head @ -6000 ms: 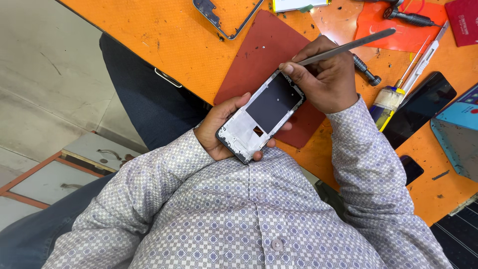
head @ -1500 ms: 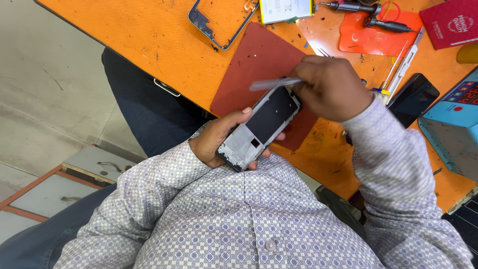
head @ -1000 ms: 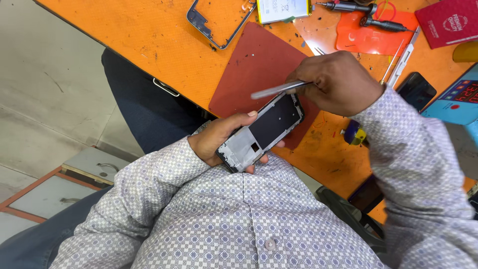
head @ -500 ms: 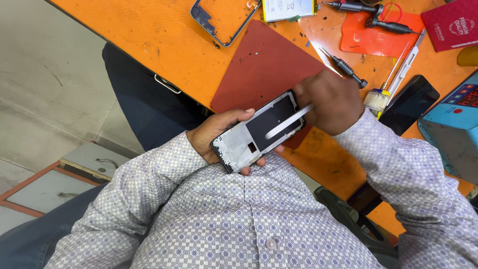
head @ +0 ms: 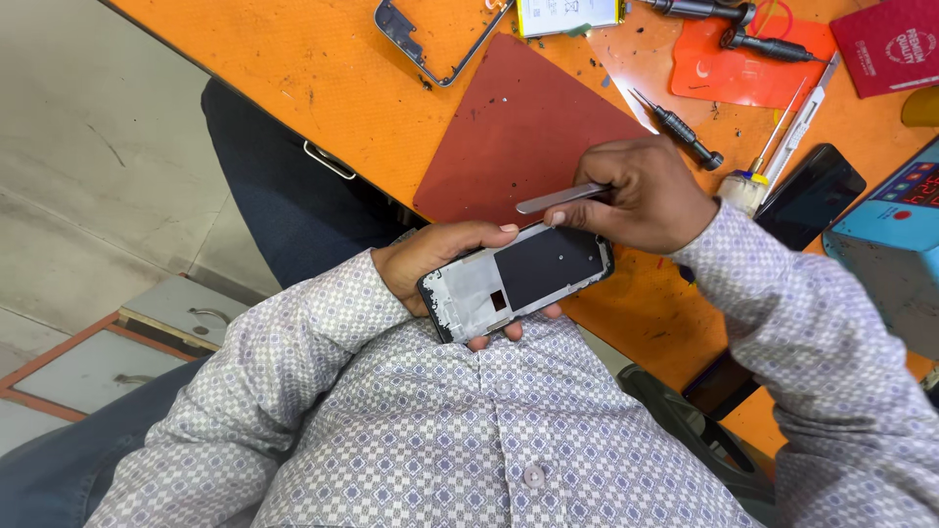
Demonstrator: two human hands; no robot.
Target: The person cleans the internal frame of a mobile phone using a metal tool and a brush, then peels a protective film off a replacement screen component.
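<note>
Both hands [head: 548, 230] curled (fingers closed)

A single head-worn camera is looking steeply down over the person's chest, close enough that the shirt [head: 460, 440] is filling the lower half of the frame. The orange table [head: 293, 68] is running diagonally from the upper left to the right edge. The hands are sitting near the centre, the floor [head: 88, 176] is showing at the left. No second view is sharing the scene.
</note>
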